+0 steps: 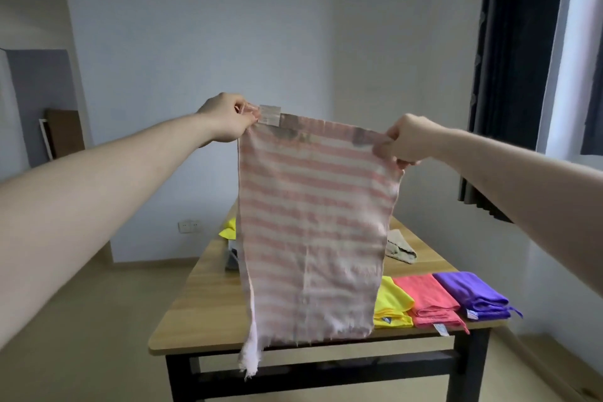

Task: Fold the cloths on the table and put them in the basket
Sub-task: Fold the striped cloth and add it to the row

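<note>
Pink-striped cloth (313, 225) pinched by both hands' fingers (251, 114); three folded cloths (434, 300) lie beside.

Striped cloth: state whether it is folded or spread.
Spread. The striped cloth hangs full length above the table, its top corners pinched by the left hand and right hand.
</note>
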{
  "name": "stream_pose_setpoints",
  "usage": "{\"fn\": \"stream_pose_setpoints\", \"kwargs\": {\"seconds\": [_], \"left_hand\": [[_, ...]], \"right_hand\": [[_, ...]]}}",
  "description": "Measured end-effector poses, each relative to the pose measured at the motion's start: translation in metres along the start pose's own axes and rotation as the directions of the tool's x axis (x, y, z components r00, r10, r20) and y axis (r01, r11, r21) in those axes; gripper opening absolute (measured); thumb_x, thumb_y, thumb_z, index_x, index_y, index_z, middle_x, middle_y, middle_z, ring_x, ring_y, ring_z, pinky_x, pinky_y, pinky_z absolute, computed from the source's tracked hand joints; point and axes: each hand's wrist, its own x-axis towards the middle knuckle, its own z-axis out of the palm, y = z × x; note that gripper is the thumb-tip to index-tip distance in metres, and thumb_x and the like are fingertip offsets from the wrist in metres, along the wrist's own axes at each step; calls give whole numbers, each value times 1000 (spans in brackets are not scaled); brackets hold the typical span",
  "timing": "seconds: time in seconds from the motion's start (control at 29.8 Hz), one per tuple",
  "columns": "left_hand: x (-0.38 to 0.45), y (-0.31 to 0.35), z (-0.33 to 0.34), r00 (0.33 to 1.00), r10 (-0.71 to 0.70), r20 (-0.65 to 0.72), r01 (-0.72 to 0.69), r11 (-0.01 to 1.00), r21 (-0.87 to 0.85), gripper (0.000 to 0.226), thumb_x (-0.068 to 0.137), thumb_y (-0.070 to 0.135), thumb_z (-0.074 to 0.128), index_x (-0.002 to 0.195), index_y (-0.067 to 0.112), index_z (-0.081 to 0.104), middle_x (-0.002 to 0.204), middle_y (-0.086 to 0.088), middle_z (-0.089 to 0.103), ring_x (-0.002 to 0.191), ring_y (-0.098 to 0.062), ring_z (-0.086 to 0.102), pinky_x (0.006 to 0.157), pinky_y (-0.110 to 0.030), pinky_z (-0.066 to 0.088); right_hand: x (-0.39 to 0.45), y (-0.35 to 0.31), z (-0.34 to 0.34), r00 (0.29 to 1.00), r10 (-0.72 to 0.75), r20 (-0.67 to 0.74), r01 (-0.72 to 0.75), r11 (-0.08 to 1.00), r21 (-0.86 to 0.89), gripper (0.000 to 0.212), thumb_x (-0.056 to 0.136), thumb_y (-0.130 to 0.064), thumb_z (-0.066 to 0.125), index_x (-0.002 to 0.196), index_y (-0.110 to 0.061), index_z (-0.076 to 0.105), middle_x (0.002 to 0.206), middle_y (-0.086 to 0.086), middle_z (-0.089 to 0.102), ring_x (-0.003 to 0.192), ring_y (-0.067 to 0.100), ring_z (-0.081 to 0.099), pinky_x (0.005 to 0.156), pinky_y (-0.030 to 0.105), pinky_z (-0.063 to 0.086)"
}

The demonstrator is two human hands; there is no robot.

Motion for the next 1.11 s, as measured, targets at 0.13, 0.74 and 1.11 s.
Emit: {"fn": "stream_pose_setpoints", "kwargs": {"seconds": [0.13, 0.74, 1.11], "left_hand": [[33, 5, 6, 989, -112, -93, 92, 977, -194, 25, 98, 36, 61, 79, 21, 56, 121, 16, 65, 73, -24, 74, 67, -33, 60], [-18, 7, 13, 990, 25, 141, 35, 913, -407, 31, 101, 43, 58, 96, 13, 55, 107, -11, 73, 85, -19, 75, 79, -39, 62], [-141, -51, 70, 656, -12, 755, 219, 960, -175, 27, 105, 38, 48, 93, 14, 51, 89, -5, 73, 93, -26, 77, 72, -30, 56]], "right_hand": [[31, -12, -8, 979, 147, -143, -110, 965, 239, 29, 96, -14, 45, 94, -9, 74, 79, 14, 77, 75, 32, 77, 76, 42, 64], [5, 30, 9, 921, 29, -390, 100, 946, 307, 39, 96, -31, 53, 77, 3, 56, 72, 9, 53, 64, 21, 41, 52, 29, 33], [-87, 96, 102, 942, -168, 290, 53, 929, 367, 39, 96, -29, 67, 62, -12, 58, 58, -5, 48, 53, 9, 42, 53, 21, 35]]}}
